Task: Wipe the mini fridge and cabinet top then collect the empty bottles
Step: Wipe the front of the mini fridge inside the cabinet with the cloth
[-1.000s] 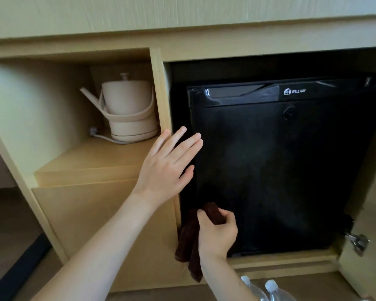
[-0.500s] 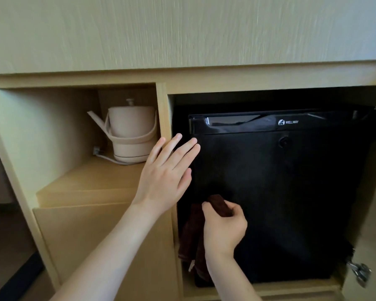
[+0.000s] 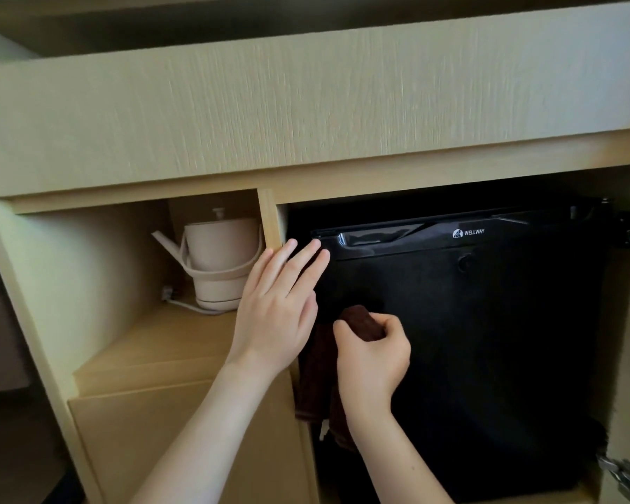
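Note:
A black mini fridge (image 3: 488,340) fills the right bay of a light wood cabinet (image 3: 306,114), its door closed. My right hand (image 3: 370,354) is shut on a dark brown cloth (image 3: 359,321), held against the left part of the fridge door, with the rest of the cloth hanging down below my wrist. My left hand (image 3: 277,307) is flat with fingers apart, its fingertips at the fridge's upper left corner beside the wooden divider (image 3: 269,220). No bottles are in view.
A beige kettle (image 3: 222,260) with a white cord stands in the left bay on a wooden shelf (image 3: 150,343). Metal hinges (image 3: 619,474) show at the right edge, where the open cabinet door is. A wide wood panel runs across above both bays.
The view has tilted upward, so the bottles on the floor have left the frame. My right hand has risen with the cloth along the fridge door. My left hand has moved up toward the fridge's top corner.

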A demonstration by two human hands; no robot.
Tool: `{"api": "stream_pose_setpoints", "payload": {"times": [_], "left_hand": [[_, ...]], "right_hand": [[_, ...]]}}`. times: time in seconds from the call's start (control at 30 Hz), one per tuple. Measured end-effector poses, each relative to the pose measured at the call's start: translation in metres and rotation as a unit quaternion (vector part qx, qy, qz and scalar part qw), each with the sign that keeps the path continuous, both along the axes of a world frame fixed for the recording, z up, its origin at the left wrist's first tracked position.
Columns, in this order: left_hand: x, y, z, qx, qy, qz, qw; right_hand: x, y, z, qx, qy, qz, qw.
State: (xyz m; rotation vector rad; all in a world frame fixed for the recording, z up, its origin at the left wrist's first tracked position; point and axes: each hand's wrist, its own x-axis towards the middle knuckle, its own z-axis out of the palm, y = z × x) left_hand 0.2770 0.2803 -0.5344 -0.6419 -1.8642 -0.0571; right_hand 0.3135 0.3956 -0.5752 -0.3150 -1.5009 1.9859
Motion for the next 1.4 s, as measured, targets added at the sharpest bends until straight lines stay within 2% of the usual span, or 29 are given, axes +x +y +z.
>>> {"api": "stream_pose_setpoints", "payload": {"times": [0.17,0.4,0.6,0.73,0.83,1.03,1.23,1.4], "left_hand": [[-0.003,0.006,0.019,0.008,-0.012,0.019,1.0],[-0.002,-0.001,0.022,-0.007,-0.028,0.002,1.0],[-0.005,-0.004,0.024,-0.014,-0.013,0.004,1.0],[-0.006,-0.004,0.024,-0.008,-0.004,0.006,1.0],[-0.007,-0.002,0.024,0.01,-0.002,-0.004,1.0],[-0.01,0.002,0.022,0.036,0.003,-0.024,0.999],[-0.011,0.005,0.022,0.05,0.007,-0.019,0.999],[-0.01,0.001,0.023,0.028,-0.001,-0.014,1.0]], "right_hand": [[-0.003,0.003,0.025,0.031,0.036,0.008,0.999],[-0.002,0.001,0.028,0.038,0.024,0.0,0.999],[-0.003,0.013,0.049,0.168,0.078,-0.008,0.983],[-0.003,0.039,0.058,0.193,0.077,-0.1,0.973],[-0.007,0.048,0.063,0.223,0.064,-0.132,0.964],[-0.008,0.034,0.06,0.373,0.107,-0.096,0.917],[-0.01,0.057,0.061,0.305,0.089,-0.155,0.935],[-0.012,0.02,0.056,0.371,0.116,-0.125,0.913]]}}
